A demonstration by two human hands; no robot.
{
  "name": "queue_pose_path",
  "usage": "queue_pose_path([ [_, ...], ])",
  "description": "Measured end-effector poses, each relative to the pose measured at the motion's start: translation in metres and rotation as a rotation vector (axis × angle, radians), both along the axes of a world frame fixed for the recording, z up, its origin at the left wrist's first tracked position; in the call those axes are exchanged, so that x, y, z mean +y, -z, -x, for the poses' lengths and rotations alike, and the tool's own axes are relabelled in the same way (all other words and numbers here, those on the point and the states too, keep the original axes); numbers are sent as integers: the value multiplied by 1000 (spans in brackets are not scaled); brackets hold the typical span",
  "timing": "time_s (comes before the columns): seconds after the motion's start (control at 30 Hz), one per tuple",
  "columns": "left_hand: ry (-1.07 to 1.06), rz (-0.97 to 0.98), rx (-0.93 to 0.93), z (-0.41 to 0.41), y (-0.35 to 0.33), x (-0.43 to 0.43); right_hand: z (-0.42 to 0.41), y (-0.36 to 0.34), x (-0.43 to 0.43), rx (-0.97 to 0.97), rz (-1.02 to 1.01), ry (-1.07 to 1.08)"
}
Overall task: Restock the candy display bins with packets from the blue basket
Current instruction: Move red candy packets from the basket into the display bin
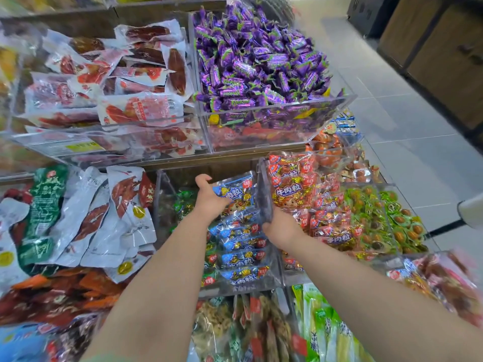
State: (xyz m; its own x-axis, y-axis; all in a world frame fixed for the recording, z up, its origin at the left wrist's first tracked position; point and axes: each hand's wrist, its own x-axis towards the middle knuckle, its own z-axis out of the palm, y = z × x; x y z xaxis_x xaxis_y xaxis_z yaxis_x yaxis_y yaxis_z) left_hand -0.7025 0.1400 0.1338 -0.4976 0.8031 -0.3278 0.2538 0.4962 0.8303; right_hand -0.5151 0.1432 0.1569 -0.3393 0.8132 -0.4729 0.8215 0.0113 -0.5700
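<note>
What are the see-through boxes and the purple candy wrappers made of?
See-through boxes: probably hard clear plastic like acrylic; flat, glossy walls with sharp edges you can see through. Purple candy wrappers: likely thin shiny plastic film or foil; crinkled, with twisted ends.

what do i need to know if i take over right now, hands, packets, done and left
Left hand: grips the left edge of the top blue packet at the back of the middle bin.
Right hand: fingers curled at the clear divider beside the red packets; it seems to grip it.
Done: a row of blue packets already stands in that bin.
Left: seat the held packet; the blue basket is out of view, so what remains in it is unknown.
</note>
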Motion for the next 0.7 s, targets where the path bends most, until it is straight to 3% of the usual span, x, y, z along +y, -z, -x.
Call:
queue_pose_path([
  [0.17,-48,-216,19,4,-1,7,-1,-2,0,-28,-6,-23],
  [0.53,109,-49,118,10,13,0,-1,-2,-3,-16,-7,-8],
  [0.7,112,-91,117,8,4,-2,-2,-1,-2,-2,-6,-5],
])
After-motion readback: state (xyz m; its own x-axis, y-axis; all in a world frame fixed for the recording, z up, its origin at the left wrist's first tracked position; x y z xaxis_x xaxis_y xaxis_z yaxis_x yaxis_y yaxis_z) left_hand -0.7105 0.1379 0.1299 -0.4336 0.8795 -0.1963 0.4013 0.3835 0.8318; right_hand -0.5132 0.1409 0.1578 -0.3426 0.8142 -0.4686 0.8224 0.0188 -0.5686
